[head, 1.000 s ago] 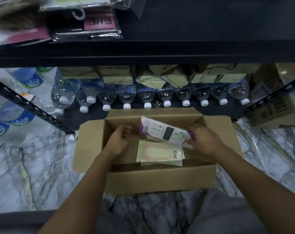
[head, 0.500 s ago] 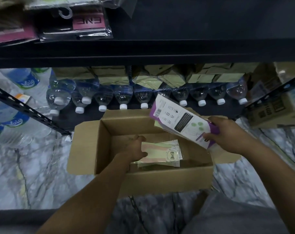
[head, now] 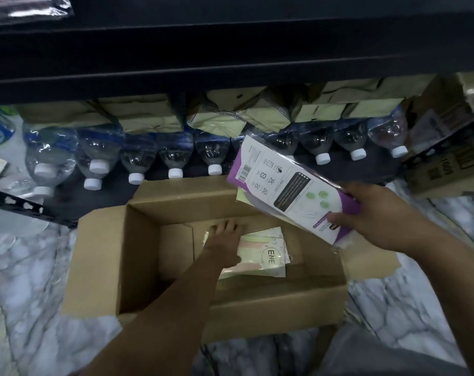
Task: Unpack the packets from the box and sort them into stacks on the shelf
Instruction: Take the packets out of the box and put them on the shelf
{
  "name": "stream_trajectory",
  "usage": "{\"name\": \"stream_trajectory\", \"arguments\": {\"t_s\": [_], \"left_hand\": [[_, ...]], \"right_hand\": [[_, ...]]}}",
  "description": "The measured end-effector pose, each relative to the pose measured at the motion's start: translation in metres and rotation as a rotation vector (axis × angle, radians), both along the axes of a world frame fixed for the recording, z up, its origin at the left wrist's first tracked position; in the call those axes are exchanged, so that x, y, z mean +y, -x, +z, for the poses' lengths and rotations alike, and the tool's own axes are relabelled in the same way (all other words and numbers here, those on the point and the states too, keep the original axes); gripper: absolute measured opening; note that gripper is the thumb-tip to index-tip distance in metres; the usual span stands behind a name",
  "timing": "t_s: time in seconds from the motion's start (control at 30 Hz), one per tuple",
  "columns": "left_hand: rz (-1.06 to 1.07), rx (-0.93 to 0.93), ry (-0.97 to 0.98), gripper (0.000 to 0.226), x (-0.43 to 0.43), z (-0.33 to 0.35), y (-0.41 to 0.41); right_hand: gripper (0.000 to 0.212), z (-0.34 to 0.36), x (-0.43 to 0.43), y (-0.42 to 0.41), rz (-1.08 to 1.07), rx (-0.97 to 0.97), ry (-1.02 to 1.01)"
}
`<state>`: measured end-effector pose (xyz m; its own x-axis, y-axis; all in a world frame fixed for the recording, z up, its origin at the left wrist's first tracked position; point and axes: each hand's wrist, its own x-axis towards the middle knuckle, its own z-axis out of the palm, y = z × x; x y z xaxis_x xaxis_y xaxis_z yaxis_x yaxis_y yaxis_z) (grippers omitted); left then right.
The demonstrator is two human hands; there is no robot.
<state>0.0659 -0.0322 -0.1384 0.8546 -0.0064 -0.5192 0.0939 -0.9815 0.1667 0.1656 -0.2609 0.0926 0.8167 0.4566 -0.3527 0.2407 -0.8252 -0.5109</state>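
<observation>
Two hands: both are at the box [head: 271,310], which sits open on the marble floor [head: 26,267].
Right hand [head: 377,215]: fingers and thumb pinch the near end of a purple packet [head: 290,191], held tilted above the box's far right corner.
Left hand [head: 225,245]: down inside the box, fingers stretched flat on the pale packets [head: 263,253] at the bottom; no closed grip shows.
Shelf [head: 230,44]: a dark board overhead, with a few wrapped packets [head: 26,6] showing at its far left end.
Under the shelf: a row of water bottles [head: 173,156] on their sides.
Done, as I judge: some packets already shelved, one more lifted out.
Left to do: carry the purple packet up to its stack, then empty the small pile in the box. How many lie there cannot be told.
</observation>
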Motion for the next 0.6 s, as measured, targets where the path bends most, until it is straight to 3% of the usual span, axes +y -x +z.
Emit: {"name": "stream_trajectory", "arguments": {"t_s": [0.13, 0.3, 0.6], "left_hand": [[0.011, 0.085, 0.085, 0.084, 0.004, 0.007, 0.0], [0.224, 0.189, 0.453, 0.053, 0.01, 0.027, 0.007], [0.477, -0.094, 0.634, 0.031, 0.04, 0.099, 0.058]], "right_hand": [[0.029, 0.001, 0.002, 0.001, -0.012, 0.024, -0.012], [0.02, 0.004, 0.007, 0.01, 0.024, 0.023, -0.021], [0.027, 0.053, 0.019, 0.027, 0.044, 0.003, -0.069]]}}
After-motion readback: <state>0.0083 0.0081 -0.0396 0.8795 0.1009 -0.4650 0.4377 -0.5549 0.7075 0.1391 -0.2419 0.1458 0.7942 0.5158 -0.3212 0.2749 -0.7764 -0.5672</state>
